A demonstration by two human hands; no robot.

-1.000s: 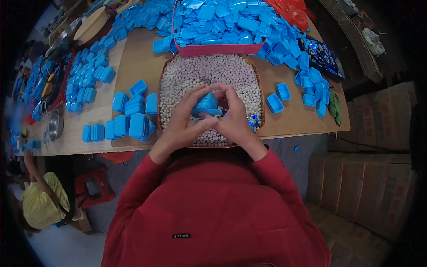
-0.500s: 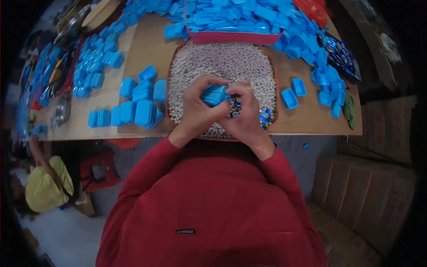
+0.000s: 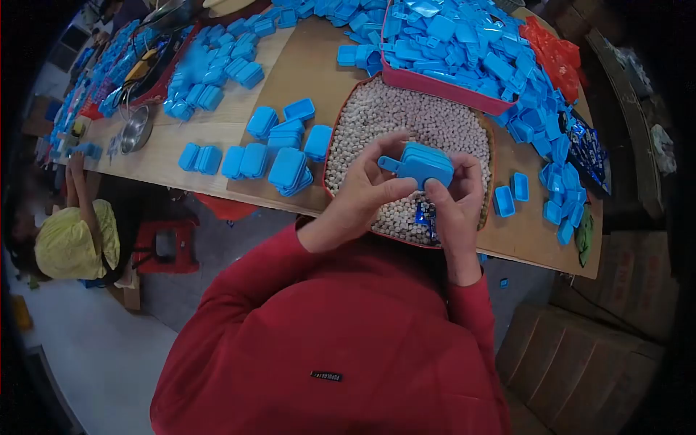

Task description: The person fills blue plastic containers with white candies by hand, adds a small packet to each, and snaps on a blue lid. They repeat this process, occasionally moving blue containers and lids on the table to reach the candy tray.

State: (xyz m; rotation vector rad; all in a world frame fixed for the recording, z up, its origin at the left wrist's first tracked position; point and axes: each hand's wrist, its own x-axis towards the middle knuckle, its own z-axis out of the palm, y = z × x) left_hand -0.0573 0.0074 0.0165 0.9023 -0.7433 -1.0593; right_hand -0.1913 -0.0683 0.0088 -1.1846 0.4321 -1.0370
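Observation:
My left hand [image 3: 360,190] and my right hand [image 3: 459,203] hold a small blue plastic box [image 3: 428,161] between them. Its edges look layered, and a narrow tab sticks out on the left. Both thumbs press on its near side, while the other fingers wrap round the ends and are partly hidden. Below the hands is a red-rimmed tray [image 3: 332,145] filled with small whitish pellets [image 3: 377,109]. Dark blue shiny packets [image 3: 426,216] lie on the pellets beside my right hand.
Stacked blue boxes [image 3: 288,168] stand left of the tray. A pink bin [image 3: 449,88] heaped with blue pieces stands behind it. Two open blue trays [image 3: 504,201], a green cloth [image 3: 584,235] and a red bag [image 3: 551,54] are rightward. Another person [image 3: 76,239] sits far left.
The view has swung, so the table appears tilted and further right. The blue box has turned in my hands; its broad side and tab now show, and my fingers cover less of it.

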